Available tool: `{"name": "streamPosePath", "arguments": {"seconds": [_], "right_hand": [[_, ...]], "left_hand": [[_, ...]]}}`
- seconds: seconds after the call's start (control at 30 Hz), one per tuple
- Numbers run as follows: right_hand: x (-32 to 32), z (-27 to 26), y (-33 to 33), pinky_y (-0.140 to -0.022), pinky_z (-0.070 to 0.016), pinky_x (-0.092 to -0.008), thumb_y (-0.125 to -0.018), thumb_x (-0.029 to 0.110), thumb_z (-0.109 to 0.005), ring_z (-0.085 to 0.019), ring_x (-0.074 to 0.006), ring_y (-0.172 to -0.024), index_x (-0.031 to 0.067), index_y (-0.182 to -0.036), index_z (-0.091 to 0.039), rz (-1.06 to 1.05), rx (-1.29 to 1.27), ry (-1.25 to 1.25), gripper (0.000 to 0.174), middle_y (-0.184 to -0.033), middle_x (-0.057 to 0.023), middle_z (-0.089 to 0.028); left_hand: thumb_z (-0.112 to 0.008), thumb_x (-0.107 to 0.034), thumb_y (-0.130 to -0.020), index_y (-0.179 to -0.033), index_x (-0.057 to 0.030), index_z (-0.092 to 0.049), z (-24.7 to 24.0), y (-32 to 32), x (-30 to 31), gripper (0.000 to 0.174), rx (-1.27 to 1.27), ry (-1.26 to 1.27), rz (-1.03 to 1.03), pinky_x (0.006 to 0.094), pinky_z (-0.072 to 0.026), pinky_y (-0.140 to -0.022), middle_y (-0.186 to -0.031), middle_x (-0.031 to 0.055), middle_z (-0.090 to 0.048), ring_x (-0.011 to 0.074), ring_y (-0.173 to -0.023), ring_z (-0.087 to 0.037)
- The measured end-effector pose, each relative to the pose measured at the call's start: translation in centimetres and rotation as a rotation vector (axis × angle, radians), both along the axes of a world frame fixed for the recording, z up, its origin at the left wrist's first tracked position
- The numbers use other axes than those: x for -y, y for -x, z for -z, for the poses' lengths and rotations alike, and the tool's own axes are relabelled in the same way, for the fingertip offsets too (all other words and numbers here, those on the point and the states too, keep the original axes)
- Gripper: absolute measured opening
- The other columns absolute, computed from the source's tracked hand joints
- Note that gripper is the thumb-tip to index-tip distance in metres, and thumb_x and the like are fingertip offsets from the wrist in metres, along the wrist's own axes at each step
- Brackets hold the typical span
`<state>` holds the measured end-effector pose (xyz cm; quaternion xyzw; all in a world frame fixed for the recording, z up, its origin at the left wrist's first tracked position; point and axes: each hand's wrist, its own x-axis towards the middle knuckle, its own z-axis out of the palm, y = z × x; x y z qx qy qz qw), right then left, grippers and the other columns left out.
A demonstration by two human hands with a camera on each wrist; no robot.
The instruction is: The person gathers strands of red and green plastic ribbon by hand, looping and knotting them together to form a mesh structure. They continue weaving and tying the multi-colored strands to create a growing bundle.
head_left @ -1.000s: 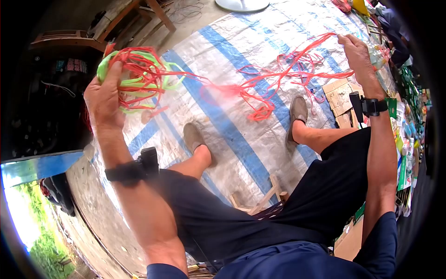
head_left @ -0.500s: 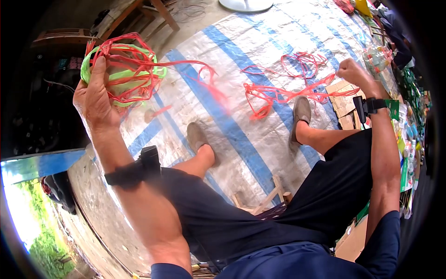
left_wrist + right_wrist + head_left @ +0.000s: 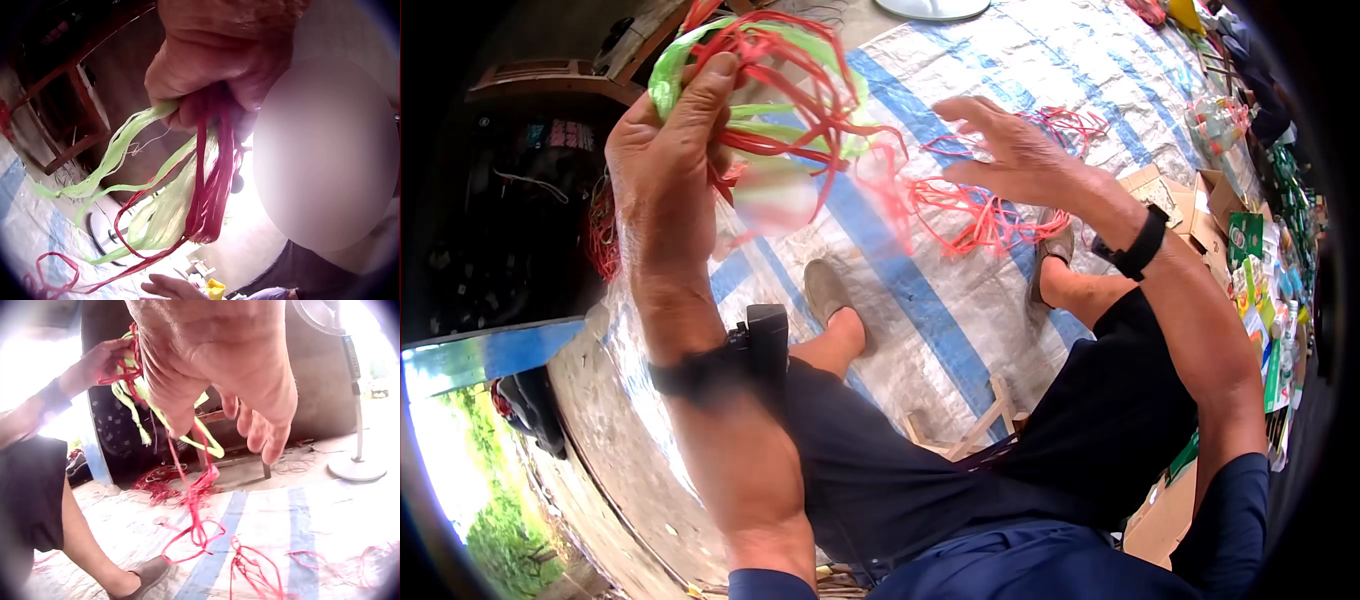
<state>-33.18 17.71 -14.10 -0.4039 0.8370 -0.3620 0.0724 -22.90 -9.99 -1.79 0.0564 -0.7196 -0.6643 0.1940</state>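
Note:
My left hand [image 3: 670, 180] grips a looped bundle of red plastic strings [image 3: 805, 85] and light-green strings [image 3: 668, 80], raised at upper left in the head view. Its thumb presses on the loops. Below the fist in the left wrist view hang green strands [image 3: 119, 147] and darker red strands [image 3: 209, 200], with a red tail trailing down. My right hand [image 3: 1035, 160] is in the air to the right of the bundle, palm down, fingers spread and holding nothing. Under it, a loose tangle of red strings [image 3: 975, 215] lies on the striped tarp [image 3: 900, 280].
My shoe [image 3: 828, 288] rests on the tarp. A wooden frame [image 3: 975, 425] stands between my legs. Cardboard [image 3: 1200, 215] and packets [image 3: 1280, 340] pile up at right. A standing fan's base [image 3: 357, 470] and a heap of red string [image 3: 159, 484] are beyond.
My left hand has risen and come inward with the bundle. My right hand has let go of the red strings, opened and moved left toward the bundle. Those strings have dropped onto the tarp.

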Motion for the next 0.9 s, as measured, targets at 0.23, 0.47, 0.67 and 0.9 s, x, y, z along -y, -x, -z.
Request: {"name": "streamPosePath", "arguments": {"seconds": [0.23, 0.47, 0.67, 0.9], "right_hand": [[2.3, -0.1, 1.4, -0.091, -0.0499, -0.0375, -0.093, 0.011, -0.063, -0.060, -0.0219, -0.112, 0.0024, -0.124, -0.056, -0.147, 0.402, -0.160, 0.033, -0.115, -0.0121, -0.063], [2.7, 2.2, -0.7, -0.092, -0.0477, -0.0412, -0.086, 0.020, -0.065, -0.061, -0.0313, -0.106, 0.0032, -0.114, -0.060, -0.171, 0.082, 0.094, 0.033, -0.108, -0.0168, -0.063], [3.5, 2.2, -2.4, -0.088, -0.0504, -0.0388, -0.093, 0.016, -0.061, -0.064, -0.0251, -0.101, 0.0034, -0.119, -0.055, -0.023, 0.253, 0.088, 0.030, -0.103, -0.0135, -0.064], [3.8, 1.4, -2.2, -0.065, -0.0545, -0.0393, -0.084, 0.016, -0.067, -0.069, -0.0293, -0.073, 0.0022, -0.101, -0.069, -0.136, -0.012, 0.069, 0.022, -0.078, -0.0134, -0.068]], "left_hand": [[-0.076, -0.023, -0.089, -0.094, -0.0041, -0.074, 0.1, 0.3, -1.8, 0.019, 0.020, 0.035, -0.008, 0.0185, -0.0296, -0.046, -0.069, -0.0058, -0.060, 0.0005, -0.052, -0.042], [-0.076, -0.024, -0.089, -0.097, -0.0041, -0.074, 0.0, -0.1, -2.1, 0.021, 0.035, 0.031, 0.009, 0.0184, -0.0309, -0.049, -0.069, -0.0055, -0.060, 0.0005, -0.054, -0.042], [-0.074, -0.024, -0.091, -0.101, -0.0085, -0.073, 0.0, -0.1, -2.0, 0.018, 0.098, 0.043, 0.078, 0.0156, -0.0326, -0.048, -0.074, -0.0068, -0.064, -0.0025, -0.059, -0.050], [-0.077, -0.024, -0.088, -0.092, -0.0037, -0.072, -0.1, -0.4, -2.7, 0.022, 0.091, -0.075, 0.136, 0.0187, -0.0323, -0.051, -0.068, -0.0065, -0.056, 0.0005, -0.056, -0.043]]}}
